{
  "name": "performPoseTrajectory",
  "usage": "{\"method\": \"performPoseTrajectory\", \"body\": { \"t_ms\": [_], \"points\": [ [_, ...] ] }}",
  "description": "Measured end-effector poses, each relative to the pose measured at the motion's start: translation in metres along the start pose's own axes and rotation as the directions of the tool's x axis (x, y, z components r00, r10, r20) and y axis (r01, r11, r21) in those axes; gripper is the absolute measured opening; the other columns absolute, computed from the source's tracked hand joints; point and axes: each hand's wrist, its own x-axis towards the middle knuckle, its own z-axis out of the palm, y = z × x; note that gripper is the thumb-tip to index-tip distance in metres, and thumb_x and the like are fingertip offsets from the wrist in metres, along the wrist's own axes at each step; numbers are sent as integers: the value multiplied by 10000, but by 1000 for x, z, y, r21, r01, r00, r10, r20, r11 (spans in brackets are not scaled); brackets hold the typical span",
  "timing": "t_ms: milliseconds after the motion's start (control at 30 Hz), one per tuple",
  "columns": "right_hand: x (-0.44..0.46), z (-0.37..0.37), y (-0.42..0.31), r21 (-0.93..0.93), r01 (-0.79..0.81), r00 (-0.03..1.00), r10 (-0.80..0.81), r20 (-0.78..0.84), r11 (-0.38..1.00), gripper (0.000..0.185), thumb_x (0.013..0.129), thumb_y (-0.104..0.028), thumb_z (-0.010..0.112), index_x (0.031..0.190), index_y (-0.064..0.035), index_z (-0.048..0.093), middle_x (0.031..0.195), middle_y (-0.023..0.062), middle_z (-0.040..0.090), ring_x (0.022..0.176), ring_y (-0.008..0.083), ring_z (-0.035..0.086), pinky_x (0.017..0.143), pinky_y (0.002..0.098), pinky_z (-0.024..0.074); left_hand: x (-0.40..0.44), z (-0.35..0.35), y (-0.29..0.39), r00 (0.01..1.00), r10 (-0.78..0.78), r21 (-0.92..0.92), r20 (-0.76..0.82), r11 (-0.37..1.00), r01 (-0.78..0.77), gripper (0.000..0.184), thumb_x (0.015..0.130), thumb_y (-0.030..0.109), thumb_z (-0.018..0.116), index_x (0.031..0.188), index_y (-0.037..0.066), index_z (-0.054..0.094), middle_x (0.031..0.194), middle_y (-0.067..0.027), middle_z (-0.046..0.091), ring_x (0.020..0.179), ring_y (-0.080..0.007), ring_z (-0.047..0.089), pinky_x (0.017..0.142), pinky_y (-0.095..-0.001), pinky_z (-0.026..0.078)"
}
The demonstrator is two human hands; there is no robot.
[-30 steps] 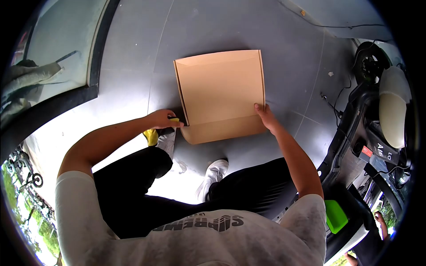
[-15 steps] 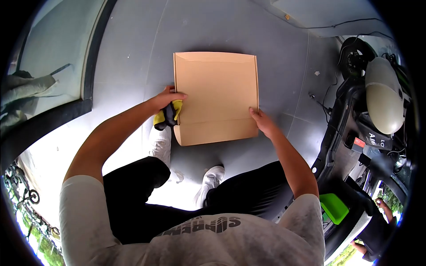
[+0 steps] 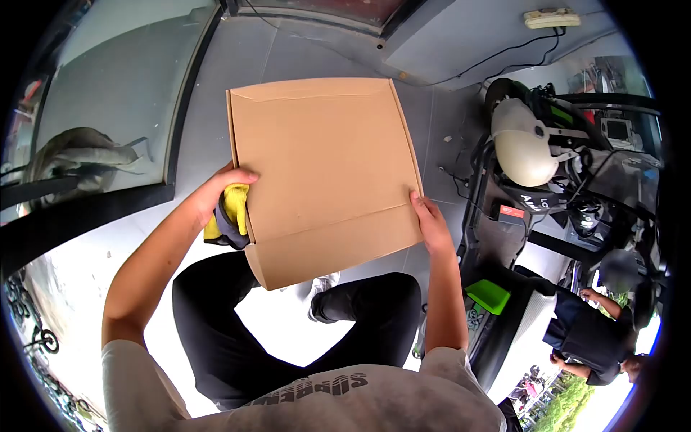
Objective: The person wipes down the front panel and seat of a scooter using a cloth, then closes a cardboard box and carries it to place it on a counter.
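A flat brown cardboard box is held up in front of me, its plain broad face toward the camera. My left hand grips the box's left edge, thumb on the face. A yellow and dark grey work glove hangs beneath that hand against the box's side; how it is held is partly hidden. On the right edge, my right hand is closed with its thumb on the face and its other fingers mostly behind. The box sits slightly tilted, its lower left corner nearest my knee.
To the right stands an electric scooter with a cream helmet and a green tray. Another person in dark clothes is beyond it. A glass door is at left, a power strip at upper right.
The box has come up closer to me, looking larger and turned a little, with both hands still on it. My view has shifted right, showing more of the scooter and the other person.
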Motion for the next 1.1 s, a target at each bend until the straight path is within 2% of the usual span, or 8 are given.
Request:
{"method": "performPoseTrajectory", "body": {
  "t_ms": [300, 433, 633, 700, 767, 833, 967, 1100],
  "points": [
    [-220, -12, -160, 359, 104, 994, -114, 6, 927, 472, 986, -358, 580, 1319, -23, 602, 1209, 67, 679, 1123, 168, 627, 957, 297, 467, -293, 81, -14, 976, 174, -334, -129, 919, -208, 799, 781, 295, 674, 1447, -21, 365, 1343, -204, 529, 1227, -321, 550, 1039, -414, 458],
    [-322, 12, -185, 492, 66, 946, -211, 245, 868, 515, 1017, -352, 498, 1388, 3, 534, 1316, 94, 636, 1207, 196, 592, 1029, 337, 440, -434, 91, -40, 947, 224, -371, -231, 879, -299, 729, 790, 292, 660, 1401, -32, 428, 1283, -210, 577, 1184, -325, 586, 1014, -416, 479],
    [-472, 104, -174, 555, 253, 904, -398, 156, 793, 572, 1004, -431, 517, 1359, 15, 566, 1349, 120, 615, 1256, 227, 555, 1088, 370, 389, -567, 50, -78, 909, 360, -404, -210, 815, -416, 769, 756, 275, 641, 1450, 30, 420, 1372, -201, 550, 1245, -357, 566, 1034, -449, 483],
    [-522, 139, -163, 697, 254, 914, -402, 55, 671, 603, 1008, -455, 498, 1380, 18, 541, 1384, 135, 586, 1286, 241, 530, 1104, 394, 373, -612, 51, -74, 893, 415, -421, -172, 789, -448, 714, 766, 288, 646, 1404, 26, 462, 1315, -190, 578, 1190, -342, 593, 1005, -439, 499],
    [-566, 182, -150, 749, 335, 875, -484, -21, 572, 693, 1003, -522, 478, 1445, 11, 451, 1425, 139, 548, 1332, 256, 494, 1127, 408, 352, -640, -2, -100, 949, 256, -437, -185, 844, -312, 599, 811, 285, 653, 1317, -7, 522, 1215, -178, 630, 1093, -301, 641, 953, -405, 530],
    [-621, 229, -149, 786, 326, 872, -488, -36, 525, 683, 1015, -516, 469, 1475, -17, 393, 1450, 132, 511, 1319, 252, 509, 1091, 433, 409, -691, 10, -89, 907, 303, -400, -293, 822, -405, 527, 823, 294, 665, 1245, -3, 558, 1145, -161, 650, 1020, -280, 660, 892, -395, 553],
    [-711, 312, -116, 584, 448, 743, -646, 177, 677, 899, 917, -623, 573, 1515, -20, 279, 1449, 128, 437, 1273, 232, 479, 1050, 428, 407, -760, -9, -99, 870, 383, -464, -311, 738, -490, 542, 825, 274, 665, 1277, 3, 538, 1166, -161, 638, 1048, -289, 651, 905, -397, 548],
    [-783, 386, -120, 369, 704, 504, -792, 344, 607, 846, 848, -376, 774, 1463, 8, 336, 1486, 166, 401, 1330, 286, 445, 1041, 459, 422, -807, -25, -107, 770, 445, -455, -457, 627, -632, 550, 830, 251, 656, 1306, 12, 518, 1192, -160, 624, 1070, -298, 642, 915, -411, 547]
  ]
}}
